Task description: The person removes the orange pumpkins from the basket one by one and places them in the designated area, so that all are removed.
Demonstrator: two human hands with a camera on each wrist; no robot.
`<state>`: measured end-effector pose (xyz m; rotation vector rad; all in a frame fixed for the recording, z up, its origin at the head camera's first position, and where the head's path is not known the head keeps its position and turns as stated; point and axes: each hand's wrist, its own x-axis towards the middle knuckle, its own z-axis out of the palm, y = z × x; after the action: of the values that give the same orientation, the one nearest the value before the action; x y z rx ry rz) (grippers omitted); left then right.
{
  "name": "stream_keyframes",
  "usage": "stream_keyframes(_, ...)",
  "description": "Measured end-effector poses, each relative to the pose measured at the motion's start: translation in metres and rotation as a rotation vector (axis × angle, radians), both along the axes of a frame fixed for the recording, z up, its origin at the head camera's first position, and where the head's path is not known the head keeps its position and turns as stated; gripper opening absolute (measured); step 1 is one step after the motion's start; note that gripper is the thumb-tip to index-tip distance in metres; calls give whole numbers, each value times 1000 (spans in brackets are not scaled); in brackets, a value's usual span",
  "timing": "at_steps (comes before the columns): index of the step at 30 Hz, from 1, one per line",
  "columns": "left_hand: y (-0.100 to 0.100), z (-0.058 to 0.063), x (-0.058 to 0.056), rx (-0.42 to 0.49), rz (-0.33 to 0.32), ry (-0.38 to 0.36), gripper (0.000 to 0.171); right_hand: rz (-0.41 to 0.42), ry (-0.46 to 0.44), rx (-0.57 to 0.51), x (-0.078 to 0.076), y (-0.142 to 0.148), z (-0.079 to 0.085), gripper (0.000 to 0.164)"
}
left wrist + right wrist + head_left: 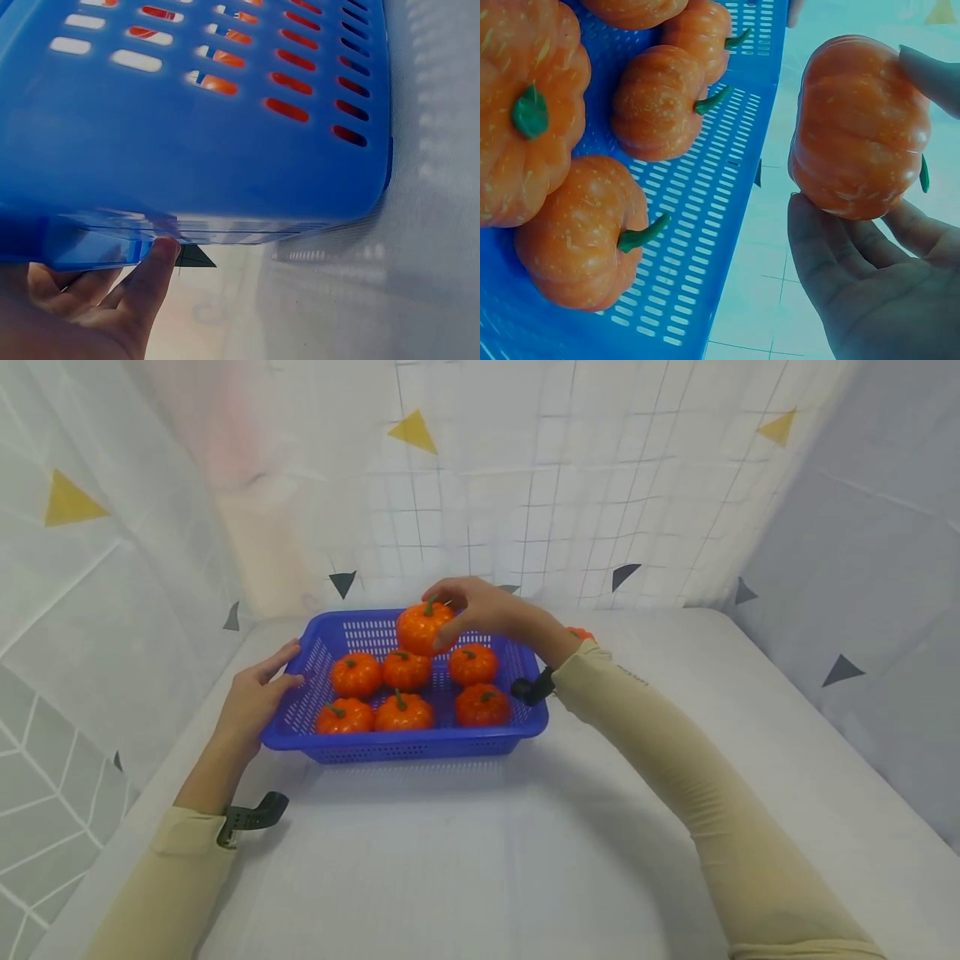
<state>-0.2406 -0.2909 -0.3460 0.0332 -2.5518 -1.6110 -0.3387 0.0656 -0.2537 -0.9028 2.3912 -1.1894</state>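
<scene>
A blue plastic basket (420,741) with slotted walls stands on the table, holding several small orange pumpkins (483,705) with green stems. My left hand (253,700) grips the basket's left rim; in the left wrist view its fingers (150,281) reach around the edge beside the slotted wall. Above the back of the basket, my right hand (480,606) holds another pumpkin (422,628) between thumb and fingers, its stem up. The right wrist view shows this held pumpkin (862,127) apart from those in the basket.
Part of one more pumpkin (581,633) shows behind my right forearm, outside the basket on the right. The white table (420,860) is bounded by patterned cloth (510,485) at the back and sides.
</scene>
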Motion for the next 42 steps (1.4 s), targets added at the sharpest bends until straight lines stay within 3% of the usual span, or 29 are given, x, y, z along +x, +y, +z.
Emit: stream_keyframes(42,1,0,1,-10,-3,2,56,-80,-13,-73,0,40,3,71)
